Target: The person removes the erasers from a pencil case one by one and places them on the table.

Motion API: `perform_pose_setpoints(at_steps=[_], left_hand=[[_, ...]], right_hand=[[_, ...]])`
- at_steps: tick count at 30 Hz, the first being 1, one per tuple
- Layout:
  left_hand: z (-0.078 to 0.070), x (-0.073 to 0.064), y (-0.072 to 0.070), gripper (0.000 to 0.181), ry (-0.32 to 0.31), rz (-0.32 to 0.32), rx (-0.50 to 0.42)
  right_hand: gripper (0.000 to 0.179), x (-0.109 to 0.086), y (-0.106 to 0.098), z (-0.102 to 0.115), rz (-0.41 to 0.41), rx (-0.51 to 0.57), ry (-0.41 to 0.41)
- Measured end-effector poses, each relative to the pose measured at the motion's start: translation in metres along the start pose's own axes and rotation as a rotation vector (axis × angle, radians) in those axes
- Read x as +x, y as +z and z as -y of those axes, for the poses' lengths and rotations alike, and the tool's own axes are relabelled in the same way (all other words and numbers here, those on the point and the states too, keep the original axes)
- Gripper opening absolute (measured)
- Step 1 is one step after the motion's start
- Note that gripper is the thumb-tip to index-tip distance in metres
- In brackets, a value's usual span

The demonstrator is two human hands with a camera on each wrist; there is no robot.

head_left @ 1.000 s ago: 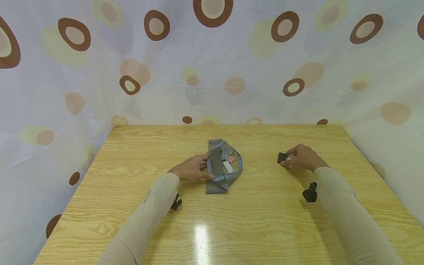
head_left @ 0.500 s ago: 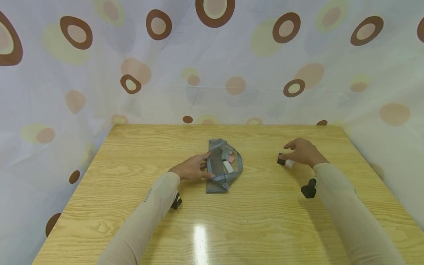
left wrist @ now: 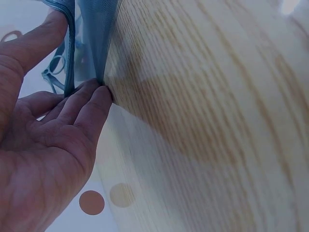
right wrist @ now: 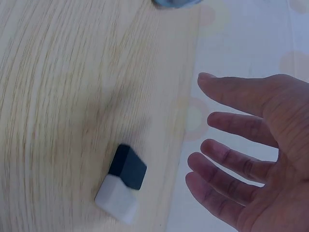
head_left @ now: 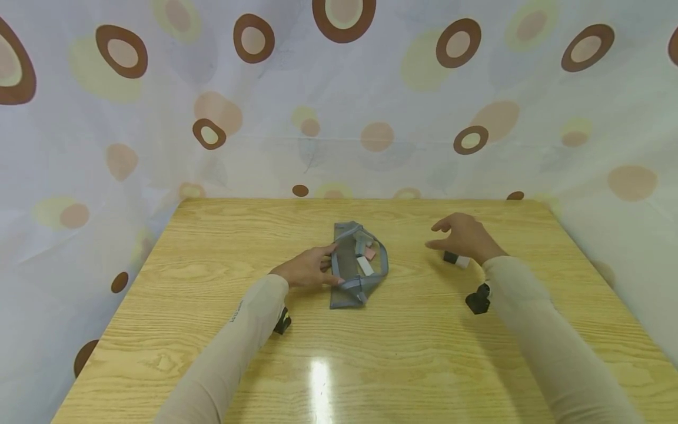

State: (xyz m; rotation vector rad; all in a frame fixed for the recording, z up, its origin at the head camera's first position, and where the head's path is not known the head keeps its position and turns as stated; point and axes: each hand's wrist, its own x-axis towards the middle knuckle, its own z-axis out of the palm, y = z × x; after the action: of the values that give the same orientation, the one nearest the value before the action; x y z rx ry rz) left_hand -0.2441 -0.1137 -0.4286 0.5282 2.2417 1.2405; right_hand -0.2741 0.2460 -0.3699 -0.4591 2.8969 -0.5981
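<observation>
A grey-blue mesh pouch [head_left: 346,265] with a zip lies on the table, and a white block [head_left: 365,266] and a pink block [head_left: 369,253], both eraser-like, show at its right side. My left hand [head_left: 307,268] grips the pouch's left edge; in the left wrist view the thumb is at the zipped rim and the fingertips [left wrist: 101,92] are against the mesh. My right hand [head_left: 462,237] hovers over the table with nothing in it, fingers loosely bent and apart. Below it, a black block [right wrist: 128,167] and a white eraser-like block [right wrist: 117,199] lie end to end.
The wooden table [head_left: 381,353] reaches back to a white patterned curtain [head_left: 339,159], which also rises at both sides. A black wrist camera [head_left: 479,299] hangs under the right sleeve, another black wrist camera [head_left: 283,323] under the left.
My right hand has let go of the white block beside the black one, lifted off and moved left with its fingers spread. The left hand and the pouch have stayed put.
</observation>
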Motion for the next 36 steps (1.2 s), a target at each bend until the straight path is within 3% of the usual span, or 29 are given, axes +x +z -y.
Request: perform_pose_setpoints(at_steps=[36], left_hand=[[-0.003, -0.001, -0.001, 0.096, 0.009, 0.005, -0.009]], right_hand=[[0.041, 0.01, 0.042, 0.071, 0.034, 0.118, -0.088]])
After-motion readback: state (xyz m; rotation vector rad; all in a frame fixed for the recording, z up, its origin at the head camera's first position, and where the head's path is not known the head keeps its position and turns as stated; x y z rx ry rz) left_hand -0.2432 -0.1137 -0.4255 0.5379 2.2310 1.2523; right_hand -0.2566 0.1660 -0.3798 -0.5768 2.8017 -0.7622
